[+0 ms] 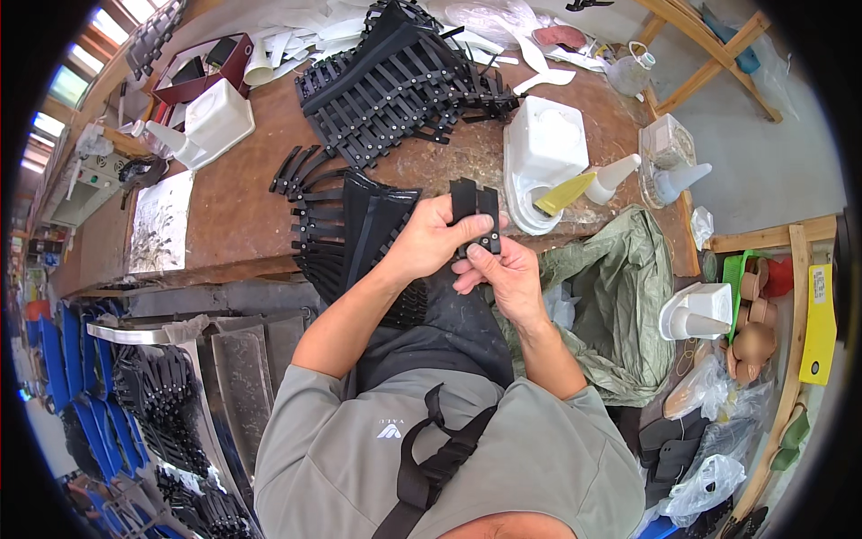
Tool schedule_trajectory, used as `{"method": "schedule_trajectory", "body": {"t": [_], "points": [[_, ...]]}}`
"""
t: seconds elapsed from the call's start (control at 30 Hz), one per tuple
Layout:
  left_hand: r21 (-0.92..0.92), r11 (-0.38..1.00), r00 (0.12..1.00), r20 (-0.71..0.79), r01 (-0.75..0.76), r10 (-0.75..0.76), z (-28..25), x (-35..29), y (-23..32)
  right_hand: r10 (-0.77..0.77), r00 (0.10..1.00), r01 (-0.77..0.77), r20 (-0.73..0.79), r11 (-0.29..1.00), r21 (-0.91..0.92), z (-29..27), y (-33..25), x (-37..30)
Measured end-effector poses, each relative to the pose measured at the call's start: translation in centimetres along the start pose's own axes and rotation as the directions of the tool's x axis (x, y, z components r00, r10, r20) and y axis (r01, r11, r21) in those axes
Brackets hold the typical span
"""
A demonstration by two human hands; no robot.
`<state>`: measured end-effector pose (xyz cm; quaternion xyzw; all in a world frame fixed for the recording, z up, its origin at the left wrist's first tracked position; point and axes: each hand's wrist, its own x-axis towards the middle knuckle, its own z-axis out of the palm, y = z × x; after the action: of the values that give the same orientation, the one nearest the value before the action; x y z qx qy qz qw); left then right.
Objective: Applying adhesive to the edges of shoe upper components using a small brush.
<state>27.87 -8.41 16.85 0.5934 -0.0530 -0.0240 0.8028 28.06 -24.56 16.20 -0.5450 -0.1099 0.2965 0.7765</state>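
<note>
Step in hand (judged): close handling of 1 small part, prob. lining up or checking its strips. Small flat black strap piece w/ metal studs [474, 202] is held up over front edge of brown wooden table [260, 135]. Left hand [426, 235]: gripping piece, thumb across its face. Right hand [510, 274]: thumb + fingers pinching lower end, nr studs. Strips joined or loose: can't tell. Black fan-shaped strapped panel [359, 225] just L of left hand, draped over edge; larger black studded strap pile [386, 99] behind. Next move (est.) calls for steady L grip, R fingertips free to adjust stud end, strips kept flat, no twist.
</note>
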Motion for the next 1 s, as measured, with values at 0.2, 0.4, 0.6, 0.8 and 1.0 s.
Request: {"method": "schedule_trajectory", "body": {"t": [0.2,0.4,0.6,0.8,1.0], "points": [[-0.015,0.988,0.979,0.140,0.154,-0.150,-0.4,-0.4,1.8,-0.031,0.993,-0.012,-0.111,0.931,-0.365,-4.1,-6.3,-1.3],[0.090,0.989,0.931,0.334,0.121,-0.145,-0.8,-0.4,2.1,-0.222,0.971,0.239,0.088,0.906,-0.350,-1.7,-4.8,1.5],[0.100,0.973,0.918,0.322,0.208,-0.230,-0.5,-0.3,1.8,-0.224,0.971,0.188,-0.085,0.933,-0.306,-1.0,-3.7,1.3],[0.070,0.960,0.923,0.264,0.270,-0.279,-0.5,-0.5,2.2,-0.359,0.920,0.286,-0.157,0.888,-0.360,-3.4,-4.6,1.1],[0.079,0.948,0.903,0.292,0.307,-0.317,-0.5,-0.4,3.4,-0.581,0.662,0.144,-0.473,0.719,-0.680,-14.6,-5.2,4.4]]}}
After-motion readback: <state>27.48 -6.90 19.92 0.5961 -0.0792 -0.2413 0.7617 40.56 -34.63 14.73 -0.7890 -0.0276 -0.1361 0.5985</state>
